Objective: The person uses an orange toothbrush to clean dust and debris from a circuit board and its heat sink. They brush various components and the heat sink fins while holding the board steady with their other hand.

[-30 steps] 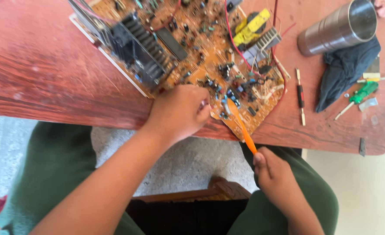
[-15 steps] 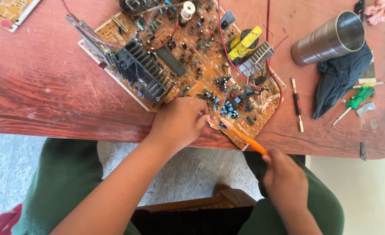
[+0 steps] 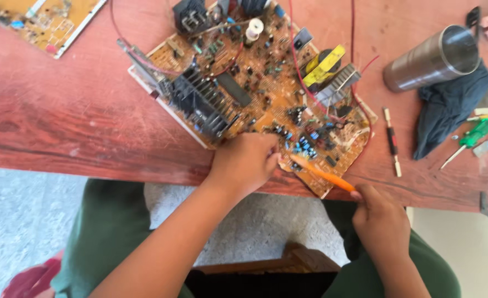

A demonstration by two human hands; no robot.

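A large brown circuit board (image 3: 255,94) lies tilted on the reddish wooden table (image 3: 62,127), crowded with a black finned heat sink, a yellow part, small blue parts and red wires. My left hand (image 3: 247,161) rests closed on the board's near edge, fingers pressing it. My right hand (image 3: 379,221) sits below the table edge and grips an orange tool (image 3: 321,174) by its end. The tool's tip reaches the board's near corner, close to the left fingers.
A second circuit board (image 3: 45,22) lies at the far left. At the right are a metal cylinder cup (image 3: 431,58) on its side, a dark cloth (image 3: 448,107), a green screwdriver (image 3: 473,135) and a thin dark tool with pale ends (image 3: 392,140). My green-clothed legs are below.
The view has shifted, so the board and table sit lower in the frame. My right hand has risen toward the table edge, and the orange tool now lies flatter against the board's corner.
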